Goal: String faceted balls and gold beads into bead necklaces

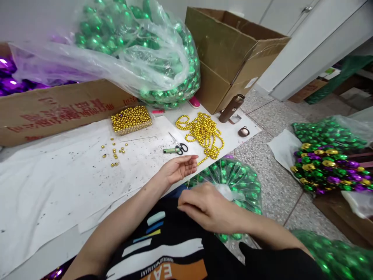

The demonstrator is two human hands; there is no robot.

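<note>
My left hand [182,169] is turned palm up in front of my body. Its fingers are curled and pressed together at the end of a gold bead string [205,130], most of which lies in a loose heap on the table. A thin pale thread [188,183] runs from beneath those fingers to my right hand [208,206], which is closed in a pinch on it. Black-handled scissors [182,148] and a green-labelled utility knife [171,150] lie just beyond my left hand. Farther off, a clear plastic box [131,120] is full of loose gold beads.
Several loose beads [115,151] lie on the white table cover [72,171]. A brown bottle [232,108] and small round container [244,132] stand near the right edge. Behind are a bag of green beads [171,93] and cardboard box [221,58]. Another green bag [247,181] sits below the edge.
</note>
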